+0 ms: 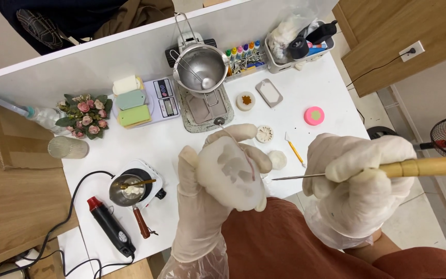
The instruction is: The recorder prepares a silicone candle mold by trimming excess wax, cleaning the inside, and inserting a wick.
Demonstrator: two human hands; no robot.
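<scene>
Left of the steel pitcher (201,68), pastel tag-shaped slabs (131,100) on a white scale (162,98). Below it, left hand (207,191) closed around a pale wax piece (232,173). Further right, right hand (360,181) gripping a wooden-handled awl (383,169), tip near the wax piece.

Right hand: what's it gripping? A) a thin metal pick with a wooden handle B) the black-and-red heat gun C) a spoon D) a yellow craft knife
A. The gloved right hand is closed on the wooden-handled pick, whose metal tip points toward the whitish piece in the left hand; the heat gun lies untouched on the table.
</scene>
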